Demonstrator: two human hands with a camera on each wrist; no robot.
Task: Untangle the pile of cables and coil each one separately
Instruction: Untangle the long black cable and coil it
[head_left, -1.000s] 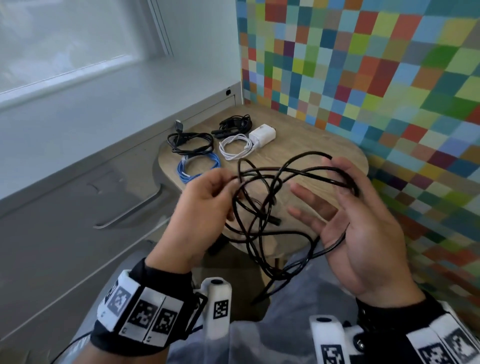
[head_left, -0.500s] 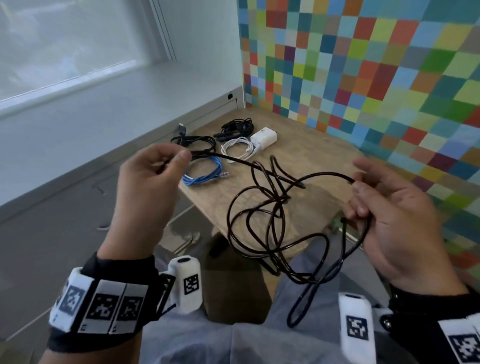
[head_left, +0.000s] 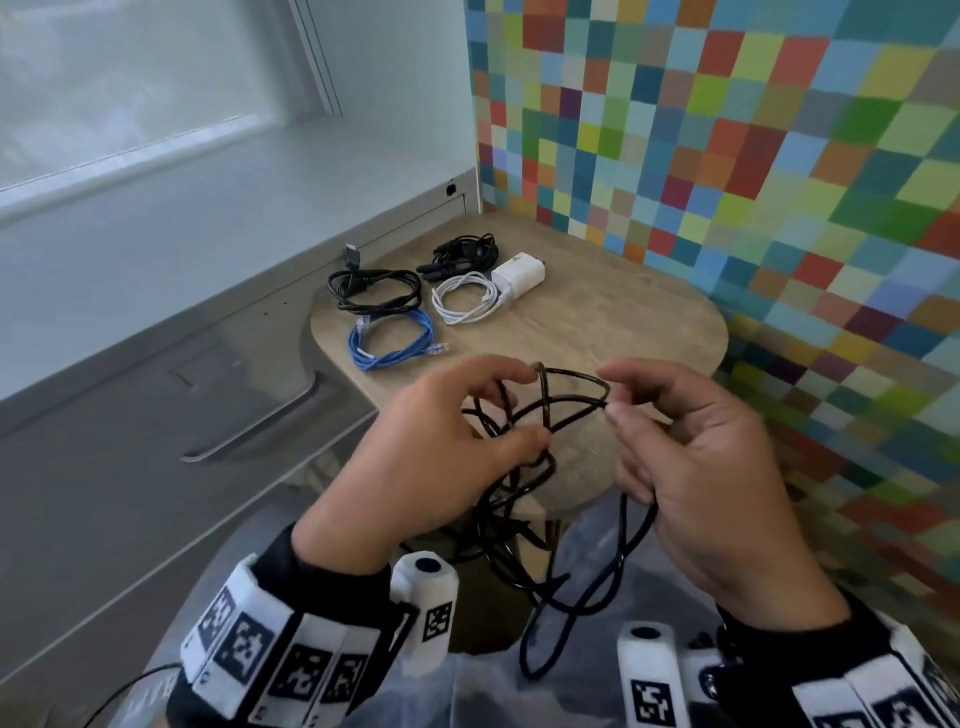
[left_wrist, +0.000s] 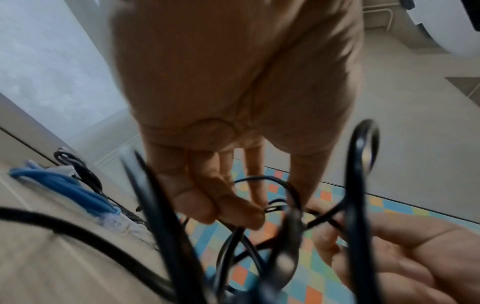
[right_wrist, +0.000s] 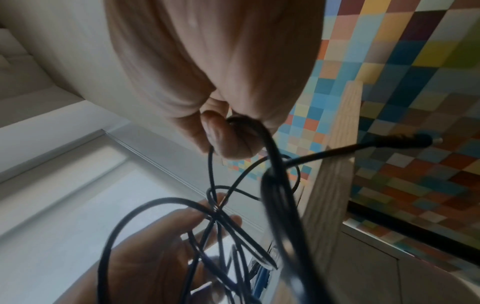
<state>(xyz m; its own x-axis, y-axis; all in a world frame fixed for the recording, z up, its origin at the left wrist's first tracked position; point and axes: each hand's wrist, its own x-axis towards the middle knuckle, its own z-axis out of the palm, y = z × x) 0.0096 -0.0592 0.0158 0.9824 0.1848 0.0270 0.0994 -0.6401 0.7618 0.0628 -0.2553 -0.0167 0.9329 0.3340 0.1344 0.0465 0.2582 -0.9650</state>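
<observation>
A long black cable (head_left: 550, 410) hangs in tangled loops between my two hands, above the near edge of the small wooden table (head_left: 597, 322). My left hand (head_left: 535, 408) pinches a bunch of strands between thumb and fingers, and the left wrist view shows its fingertips (left_wrist: 249, 216) closed on the cable (left_wrist: 285, 205). Close beside it, my right hand (head_left: 610, 395) pinches a loop. Its fingers (right_wrist: 228, 135) curl round the cable (right_wrist: 275, 185). A plug end (right_wrist: 405, 142) sticks out sideways. Slack loops dangle over my lap.
Coiled at the table's far left lie a black cable (head_left: 374, 291), a blue cable (head_left: 395, 343), a white cable (head_left: 467, 299) with its charger (head_left: 519, 273), and a black bundle (head_left: 465, 252). A grey cabinet (head_left: 260, 431) stands left, a chequered wall (head_left: 779, 156) right.
My hands, spread wide apart half a second ago, have come together. The left hand moved right and down, and the stretched cable is now bunched in loops between them.
</observation>
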